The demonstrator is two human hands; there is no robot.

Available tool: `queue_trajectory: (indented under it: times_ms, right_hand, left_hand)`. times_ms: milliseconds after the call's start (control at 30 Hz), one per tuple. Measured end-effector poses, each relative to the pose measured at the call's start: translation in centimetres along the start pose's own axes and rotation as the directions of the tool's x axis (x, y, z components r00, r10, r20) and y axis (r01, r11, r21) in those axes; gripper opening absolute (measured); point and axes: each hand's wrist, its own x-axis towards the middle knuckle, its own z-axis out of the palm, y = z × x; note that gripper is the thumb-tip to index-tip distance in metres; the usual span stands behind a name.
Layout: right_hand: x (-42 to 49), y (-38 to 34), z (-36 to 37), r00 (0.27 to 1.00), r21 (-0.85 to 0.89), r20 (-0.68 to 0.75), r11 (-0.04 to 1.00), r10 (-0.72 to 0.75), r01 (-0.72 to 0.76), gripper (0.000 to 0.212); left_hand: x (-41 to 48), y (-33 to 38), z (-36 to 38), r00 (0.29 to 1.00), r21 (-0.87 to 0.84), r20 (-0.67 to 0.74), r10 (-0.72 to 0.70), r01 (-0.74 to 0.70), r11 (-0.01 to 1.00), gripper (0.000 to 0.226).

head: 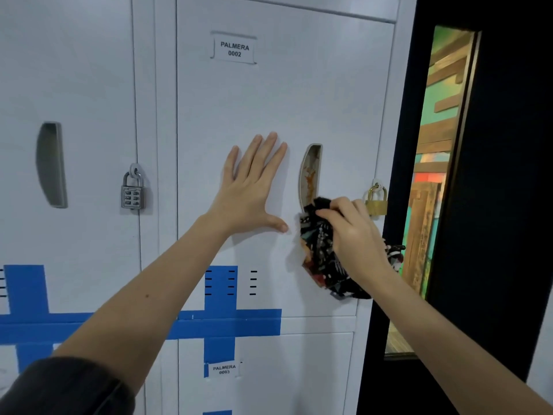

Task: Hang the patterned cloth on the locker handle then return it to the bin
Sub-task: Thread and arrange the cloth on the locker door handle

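One head-worn camera is facing the locker door [284, 115] squarely, close up. It is looking slightly downward along both outstretched forearms.

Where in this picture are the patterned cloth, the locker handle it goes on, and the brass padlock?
patterned cloth [321, 259], head view, on the bunched fabric below the right hand.
locker handle [310, 175], head view, middle of the recessed, rust-stained slot.
brass padlock [376, 204], head view, on its body.

You face a bank of white metal lockers [89, 70] crossed by blue tape [227, 324]. A grey combination padlock [132, 193] hangs at left. At right, a black door frame [493, 175] borders coloured wooden planks [440, 121].
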Motion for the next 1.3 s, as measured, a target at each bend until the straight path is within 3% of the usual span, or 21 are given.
queue_trajectory:
  times_ms: [200, 433, 567, 733, 867, 1033, 1167, 1300]
  right_hand:
    - [4.3, 0.5, -1.6, 0.989, 0.006, -0.149, 1.000, 0.012, -0.011, 0.035]
    - [0.4, 0.0, 0.5, 0.998, -0.029, -0.017, 0.998, -0.054, 0.053, 0.048]
    - [0.0, 0.1, -0.4, 0.999, 0.048, 0.045, 0.999, -0.003, 0.001, 0.046]
    - [5.6, 0.2, -2.8, 0.977, 0.106, -0.186, 0.991, 0.100, -0.081, 0.024]
    - [8.9, 0.5, -1.8, 0.962, 0.057, -0.260, 0.996, 0.084, -0.071, 0.028]
    - [8.3, 0.2, -0.2, 0.965, -0.087, -0.257, 0.994, 0.041, -0.065, 0.043]
    - [7.0, -0.7, 0.2, 0.974, -0.128, -0.175, 0.978, 0.144, -0.167, 0.038]
    - [6.8, -0.8, -0.2, 0.982, -0.056, -0.091, 0.983, 0.167, -0.172, 0.050]
  left_hand:
    - [0.0, 0.1, -0.1, 1.000, -0.010, 0.000, -0.003, 0.003, 1.000, 0.137]
    - [-0.1, 0.0, -0.2, 1.000, -0.009, 0.012, 0.000, 0.000, 1.000, 0.136]
    - [0.0, 0.1, -0.3, 1.000, -0.005, 0.015, -0.003, 0.003, 1.000, 0.134]
    - [-0.1, 0.1, -0.3, 1.000, -0.008, 0.011, -0.003, 0.003, 1.000, 0.136]
    - [0.0, 0.1, -0.5, 1.000, -0.002, 0.020, -0.001, 0.001, 1.000, 0.134]
    - [0.0, 0.0, -0.3, 1.000, -0.009, 0.022, 0.001, -0.001, 1.000, 0.133]
    - [0.0, 0.1, -0.3, 1.000, -0.011, 0.015, 0.007, -0.006, 1.000, 0.133]
    - [0.0, 0.1, -0.2, 1.000, -0.023, 0.021, -0.004, 0.005, 1.000, 0.133]
